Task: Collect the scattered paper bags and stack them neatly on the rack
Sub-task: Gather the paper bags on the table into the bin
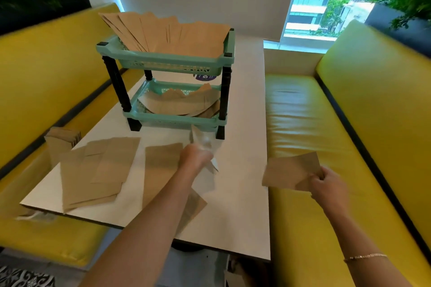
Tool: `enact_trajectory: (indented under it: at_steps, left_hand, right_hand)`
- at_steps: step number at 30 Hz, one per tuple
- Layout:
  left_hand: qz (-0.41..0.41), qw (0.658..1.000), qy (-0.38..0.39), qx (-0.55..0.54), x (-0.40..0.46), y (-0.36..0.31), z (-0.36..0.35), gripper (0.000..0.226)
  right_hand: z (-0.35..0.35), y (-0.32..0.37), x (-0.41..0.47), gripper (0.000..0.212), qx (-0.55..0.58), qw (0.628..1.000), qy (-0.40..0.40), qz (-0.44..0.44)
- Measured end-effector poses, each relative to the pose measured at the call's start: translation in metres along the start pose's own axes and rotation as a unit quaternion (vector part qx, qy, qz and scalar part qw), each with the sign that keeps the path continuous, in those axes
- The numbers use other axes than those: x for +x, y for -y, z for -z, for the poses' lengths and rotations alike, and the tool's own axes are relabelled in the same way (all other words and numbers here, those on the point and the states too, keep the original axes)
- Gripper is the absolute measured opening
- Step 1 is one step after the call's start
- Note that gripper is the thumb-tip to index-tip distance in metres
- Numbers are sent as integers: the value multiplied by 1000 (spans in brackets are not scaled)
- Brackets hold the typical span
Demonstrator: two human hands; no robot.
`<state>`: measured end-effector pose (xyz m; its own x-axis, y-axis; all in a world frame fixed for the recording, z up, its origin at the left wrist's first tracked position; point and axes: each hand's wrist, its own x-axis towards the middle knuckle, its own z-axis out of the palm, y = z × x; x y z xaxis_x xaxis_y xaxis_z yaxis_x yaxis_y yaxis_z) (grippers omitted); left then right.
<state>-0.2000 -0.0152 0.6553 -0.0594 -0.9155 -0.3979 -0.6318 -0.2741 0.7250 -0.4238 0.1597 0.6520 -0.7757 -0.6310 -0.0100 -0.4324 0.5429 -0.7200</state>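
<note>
The left hand point(194, 156) grips a blurred white bag point(205, 147) just before the mint rack point(163, 63); the right hand point(326, 184) pinches a brown paper bag point(289, 173) over the yellow bench point(303, 123). More brown bags point(98, 170) lie on the table point(233, 216). Fanned bags on the rack's top could slide off if knocked.

purple tag point(206, 77) hanging from rack point(172, 63) upper tier: white "g" legible, rest blurred.
</note>
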Motion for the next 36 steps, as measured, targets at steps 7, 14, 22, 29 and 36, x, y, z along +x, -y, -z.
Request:
enact_trajectory:
  at_steps: [7,14,22,29,36]
  left_hand:
    - [-147,981,118,41,-74,-25,-26,33]
    - [-227,972,13,58,-104,-16,-57,24]
    - [-258,961,8,101,-118,4,-75,27]
    - [-251,960,44,117,-123,6,-76,24]
    - [-236,951,150,130,-121,3,-81,15]
  right_hand:
    - [-20,-76,-11,34,-81,995,57,-20]
    - [-44,-149,-53,44,-197,964,161,-76]
    - [-84,-159,-82,49,-282,898,337,0]
    - [-70,-142,-54,63,-119,956,263,-51]
    - [-15,-101,-17,64,300,907,254,-152]
